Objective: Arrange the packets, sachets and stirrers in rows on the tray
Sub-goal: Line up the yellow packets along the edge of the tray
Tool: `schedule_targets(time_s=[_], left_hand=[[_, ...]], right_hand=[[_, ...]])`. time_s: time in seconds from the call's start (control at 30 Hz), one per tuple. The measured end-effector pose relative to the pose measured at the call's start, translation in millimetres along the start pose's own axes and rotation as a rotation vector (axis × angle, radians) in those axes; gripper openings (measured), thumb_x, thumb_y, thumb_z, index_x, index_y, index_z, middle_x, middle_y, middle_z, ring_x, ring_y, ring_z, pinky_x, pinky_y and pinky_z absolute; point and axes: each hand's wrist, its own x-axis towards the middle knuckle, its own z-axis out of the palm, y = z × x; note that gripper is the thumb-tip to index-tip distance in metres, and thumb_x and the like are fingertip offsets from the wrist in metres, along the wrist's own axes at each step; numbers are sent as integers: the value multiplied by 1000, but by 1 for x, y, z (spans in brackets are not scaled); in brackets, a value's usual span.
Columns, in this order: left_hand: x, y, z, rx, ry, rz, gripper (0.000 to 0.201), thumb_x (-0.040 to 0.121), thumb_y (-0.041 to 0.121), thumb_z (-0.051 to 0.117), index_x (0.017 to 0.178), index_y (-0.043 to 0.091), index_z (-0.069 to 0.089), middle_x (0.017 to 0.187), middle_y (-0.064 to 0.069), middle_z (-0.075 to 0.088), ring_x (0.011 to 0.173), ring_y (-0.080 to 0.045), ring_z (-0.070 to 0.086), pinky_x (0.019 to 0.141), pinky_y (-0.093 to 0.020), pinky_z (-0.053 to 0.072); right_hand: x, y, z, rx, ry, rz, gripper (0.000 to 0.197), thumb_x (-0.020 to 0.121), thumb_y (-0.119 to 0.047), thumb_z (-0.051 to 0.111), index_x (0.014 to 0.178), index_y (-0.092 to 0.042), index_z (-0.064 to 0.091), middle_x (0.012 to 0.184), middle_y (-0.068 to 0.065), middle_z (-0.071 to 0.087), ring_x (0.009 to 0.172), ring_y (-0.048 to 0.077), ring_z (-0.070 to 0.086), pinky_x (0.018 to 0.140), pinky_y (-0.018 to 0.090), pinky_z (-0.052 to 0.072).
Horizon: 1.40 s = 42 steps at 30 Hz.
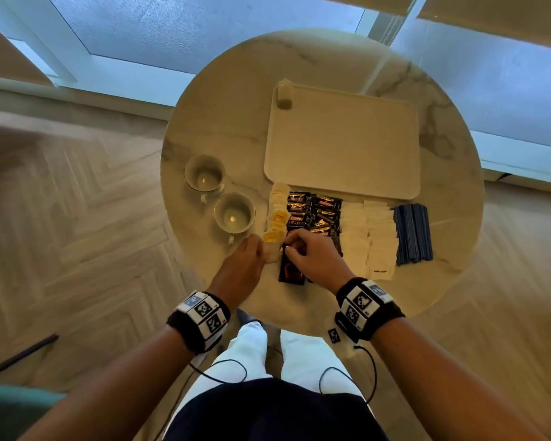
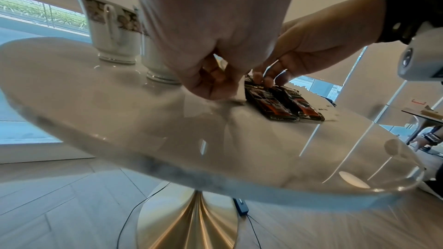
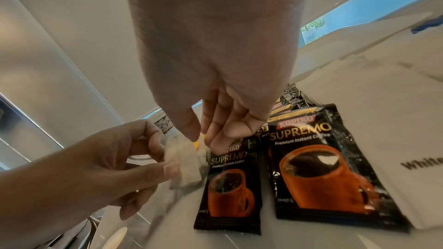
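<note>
At the desk's near edge, the right hand (image 3: 215,120) pinches the top of a black glossy coffee sachet (image 3: 227,192), long axis toward the bare beige tray (image 1: 341,144); the left hand (image 3: 95,168) pinches a pale tea packet (image 3: 184,166).

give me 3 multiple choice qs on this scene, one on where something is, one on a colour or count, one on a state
1. Where is the stirrer bundle?
A. right of the white sachets
B. on the tray
C. inside a cup

2. How many cups stand on the table?
A. one
B. two
C. four

3. What is the left hand doing?
A. lying flat on the tray
B. gripping a cup handle
C. pinching a small pale sachet

Answers: 1 A, the blue bundle lies at the row's right end. 2 B, the far cup and near cup show. 3 C, thumb and finger pinch it.
</note>
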Motion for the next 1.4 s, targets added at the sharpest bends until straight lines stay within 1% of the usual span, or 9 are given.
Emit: schedule_targets(time_s=[0.13, 0.23, 0.37, 0.47, 0.8, 0.97, 1.1, 1.3, 1.4], left_hand=[[-12, -4, -4, -125, 67, -32, 17, 99, 29, 57, 101, 15, 47, 91, 1, 56, 75, -19, 57, 61, -23, 41], [-14, -4, -4, -138, 107, 27, 17, 98, 32, 58, 102, 20, 47, 89, 6, 56, 73, -11, 57, 60, -18, 43], [-5, -3, 0, -122, 133, -4, 33, 98, 27, 57, 127, 18, 43, 114, -5, 59, 92, -21, 64, 76, -33, 55], [5, 4, 3, -102, 120, -76, 45, 101, 31, 51, 140, 16, 36, 130, -11, 53, 104, -26, 62, 88, -43, 54], [12, 7, 8, -71, 68, -182, 19, 105, 39, 38, 108, 21, 44, 90, -5, 65, 79, -27, 65, 76, -47, 55], [-6, 5, 5, -64, 168, -51, 15, 101, 34, 51, 106, 21, 56, 86, 0, 65, 70, -16, 63, 69, -38, 56], [-17, 10, 2, 54, 262, 239, 16, 93, 26, 65, 107, 19, 67, 112, -5, 58, 85, -15, 60, 75, -33, 58], [6, 43, -25, 76, 328, 387, 16, 89, 24, 71, 99, 13, 74, 147, -14, 46, 130, -26, 50, 104, -38, 46], [27, 66, -48, -13, 343, 415, 18, 89, 20, 71, 101, 8, 74, 134, -11, 60, 120, -18, 60, 99, -33, 52]], right_hand=[[2, -4, -1, 1, -75, -91, 25, 86, -13, 72, 111, -13, 68, 95, 1, 65, 84, 12, 61, 76, 20, 52], [5, -5, -1, -48, -83, -144, 13, 90, -21, 71, 101, -16, 70, 93, -2, 62, 83, 9, 57, 74, 17, 47], [8, -3, -8, -51, -89, -141, 7, 95, -21, 65, 95, -15, 68, 89, -3, 65, 80, 9, 59, 74, 21, 49], [8, 0, -17, 10, -61, -112, 3, 96, -19, 65, 94, -17, 66, 86, -7, 66, 74, 2, 60, 69, 13, 47], [14, 7, -40, 93, 16, -86, 2, 96, -17, 64, 95, -18, 65, 84, -5, 67, 69, 6, 60, 63, 18, 51], [21, 8, -47, 130, 46, -91, 3, 96, -19, 65, 97, -17, 67, 87, -9, 68, 74, 2, 62, 67, 13, 50], [27, 7, -52, 145, 38, -83, 2, 96, -20, 65, 96, -19, 67, 87, -12, 67, 74, -2, 61, 66, 11, 47], [39, -6, -76, 232, -26, -158, 4, 94, -23, 69, 95, -19, 70, 87, -7, 72, 79, 8, 68, 75, 26, 56], [45, -14, -93, 239, -44, -189, 3, 93, -22, 70, 94, -19, 70, 87, -5, 72, 79, 12, 68, 77, 33, 56]])
